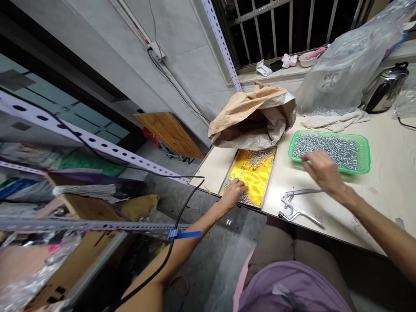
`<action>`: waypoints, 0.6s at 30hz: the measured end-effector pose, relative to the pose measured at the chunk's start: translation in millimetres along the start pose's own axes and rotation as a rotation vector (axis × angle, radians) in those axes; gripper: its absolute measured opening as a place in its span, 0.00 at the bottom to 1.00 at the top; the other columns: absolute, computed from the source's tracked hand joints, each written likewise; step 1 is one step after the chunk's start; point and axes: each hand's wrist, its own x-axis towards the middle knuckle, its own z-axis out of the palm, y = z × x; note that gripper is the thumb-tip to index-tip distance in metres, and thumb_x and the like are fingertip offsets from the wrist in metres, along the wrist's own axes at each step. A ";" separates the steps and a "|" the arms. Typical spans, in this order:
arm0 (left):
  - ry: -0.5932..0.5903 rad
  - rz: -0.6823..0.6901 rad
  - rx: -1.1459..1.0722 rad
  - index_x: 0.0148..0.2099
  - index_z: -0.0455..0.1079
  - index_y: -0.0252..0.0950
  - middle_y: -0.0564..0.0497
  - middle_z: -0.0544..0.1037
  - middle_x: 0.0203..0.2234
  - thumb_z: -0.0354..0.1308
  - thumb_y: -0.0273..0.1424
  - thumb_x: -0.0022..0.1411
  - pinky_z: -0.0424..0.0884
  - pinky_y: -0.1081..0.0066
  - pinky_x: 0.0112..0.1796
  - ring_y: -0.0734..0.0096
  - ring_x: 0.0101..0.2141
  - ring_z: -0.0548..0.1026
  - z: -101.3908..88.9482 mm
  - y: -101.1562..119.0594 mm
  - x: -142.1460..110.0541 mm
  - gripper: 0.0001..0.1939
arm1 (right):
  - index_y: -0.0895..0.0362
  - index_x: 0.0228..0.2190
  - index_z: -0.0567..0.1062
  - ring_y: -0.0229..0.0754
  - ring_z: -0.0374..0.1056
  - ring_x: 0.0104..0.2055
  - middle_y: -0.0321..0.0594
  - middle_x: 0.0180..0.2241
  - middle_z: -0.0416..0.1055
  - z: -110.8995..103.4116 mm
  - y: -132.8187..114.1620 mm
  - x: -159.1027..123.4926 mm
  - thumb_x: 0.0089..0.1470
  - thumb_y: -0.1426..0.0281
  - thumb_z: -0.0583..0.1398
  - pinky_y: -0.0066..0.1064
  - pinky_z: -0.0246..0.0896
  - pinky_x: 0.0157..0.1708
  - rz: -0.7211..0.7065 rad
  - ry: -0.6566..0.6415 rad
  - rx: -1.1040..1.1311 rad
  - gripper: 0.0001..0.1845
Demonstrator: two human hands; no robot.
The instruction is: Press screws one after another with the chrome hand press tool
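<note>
A pale table (390,145) stands beneath a barred window (290,26). On my feed, the right hand (325,173) is half curled over the near side of the green basket (366,161); I can't tell whether its fingertips pinch anything. The basket lies just beyond, its long axis running left to right, and is far nearer this hand than the left hand (233,193). That one curls down at the yellow cloth (258,177), its grip hidden from me. Metal pieces (334,147) fill the basket and scatter over the cloth. Pliers (295,211) lie between the hands, handles pointing rightward.
</note>
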 end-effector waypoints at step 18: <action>-0.054 -0.462 -1.021 0.33 0.73 0.33 0.54 0.73 0.20 0.58 0.35 0.55 0.63 0.76 0.21 0.76 0.20 0.68 -8.9 80.9 13.5 0.10 | 0.57 0.39 0.74 0.45 0.63 0.37 0.46 0.36 0.71 -2.1 -54.8 -123.3 0.61 0.68 0.53 0.35 0.60 0.34 0.125 -0.367 0.079 0.11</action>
